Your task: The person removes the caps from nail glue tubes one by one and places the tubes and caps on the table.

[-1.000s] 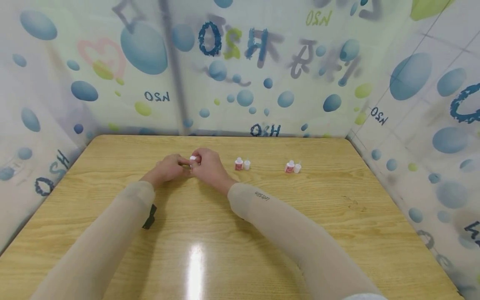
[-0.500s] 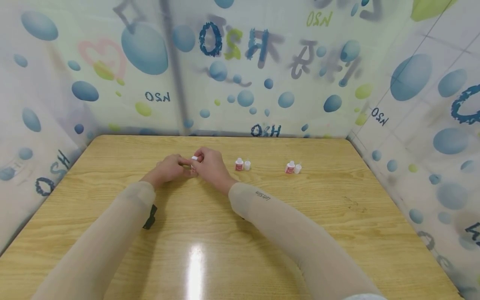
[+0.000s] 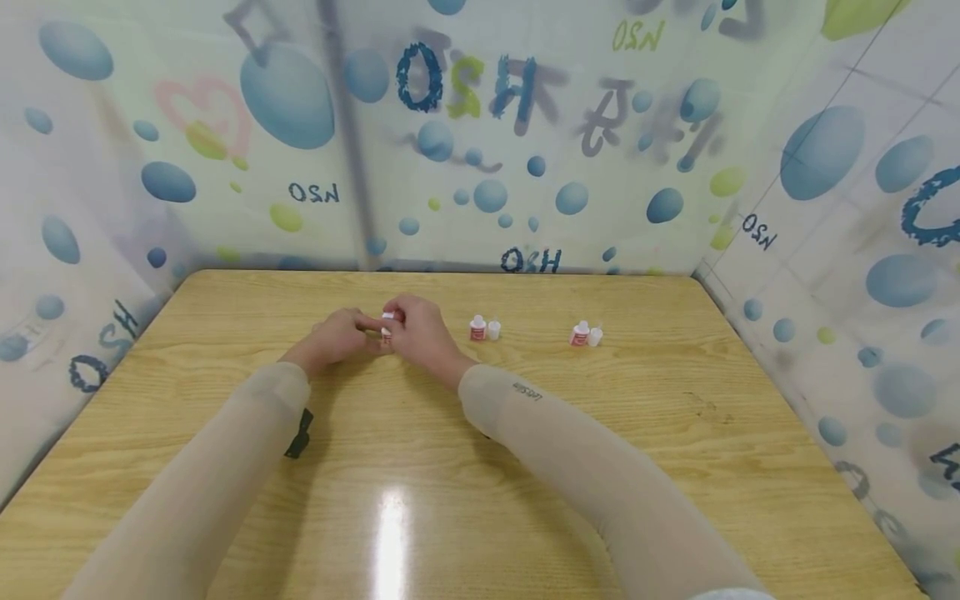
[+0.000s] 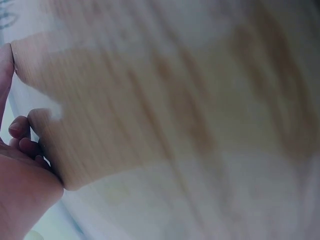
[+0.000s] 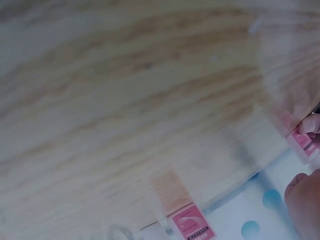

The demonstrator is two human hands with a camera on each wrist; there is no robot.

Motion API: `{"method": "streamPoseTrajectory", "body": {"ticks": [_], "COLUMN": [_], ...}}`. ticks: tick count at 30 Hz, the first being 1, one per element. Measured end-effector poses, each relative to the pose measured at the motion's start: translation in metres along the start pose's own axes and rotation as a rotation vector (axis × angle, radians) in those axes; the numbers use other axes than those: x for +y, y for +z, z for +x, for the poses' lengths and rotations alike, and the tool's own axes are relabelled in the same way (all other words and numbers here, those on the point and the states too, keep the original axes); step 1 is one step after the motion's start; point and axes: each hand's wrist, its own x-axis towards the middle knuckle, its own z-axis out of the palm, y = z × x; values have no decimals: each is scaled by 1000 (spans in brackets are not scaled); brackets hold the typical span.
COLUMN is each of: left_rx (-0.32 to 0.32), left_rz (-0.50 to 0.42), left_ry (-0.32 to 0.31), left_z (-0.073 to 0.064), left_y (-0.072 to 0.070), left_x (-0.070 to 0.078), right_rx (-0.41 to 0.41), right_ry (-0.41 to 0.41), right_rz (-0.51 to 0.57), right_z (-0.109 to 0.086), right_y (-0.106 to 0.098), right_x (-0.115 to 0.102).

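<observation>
Toward the back left of the table, a small white bottle (image 3: pixel 387 327) with a red label stands between my two hands. My left hand (image 3: pixel 337 337) holds it from the left, its index finger stretched to the bottle's side. From the right, my right hand (image 3: pixel 422 332) pinches it near the white top, covering much of it. In the right wrist view, the bottle's pink-red label (image 5: pixel 304 143) shows below a fingertip, with the curled right hand (image 5: pixel 306 205) beside it. The left wrist view has only part of the left hand (image 4: pixel 25 192) at its edge; the bottle is hidden there.
Right of my hands stands a similar bottle (image 3: pixel 477 328) beside a small white cup-like piece (image 3: pixel 493 330). Farther right is another such bottle (image 3: pixel 580 334) with its white piece (image 3: pixel 595 337). A dark flat object (image 3: pixel 299 435) lies partly under the left forearm. A patterned curtain borders the wooden table (image 3: pixel 420 467).
Both hands stay nearly in place around the bottle. The right fingers have shifted slightly at its top, and more of the red label shows than a second ago.
</observation>
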Motion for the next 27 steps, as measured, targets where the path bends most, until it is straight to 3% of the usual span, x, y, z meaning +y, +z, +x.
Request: {"method": "streamPoseTrajectory", "body": {"ticks": [5, 14, 27], "left_rx": [4, 2, -5], "left_rz": [-2, -7, -8], "left_ry": [-1, -6, 5], "left_z": [-2, -3, -3], "left_y": [0, -1, -1], "left_x": [2, 4, 4], "right_rx": [0, 87, 46], "right_ry": [39, 154, 79], "right_rz": [52, 183, 125], "right_z": [-1, -3, -2], "right_y": [4, 7, 3], "right_x": [1, -1, 3]}}
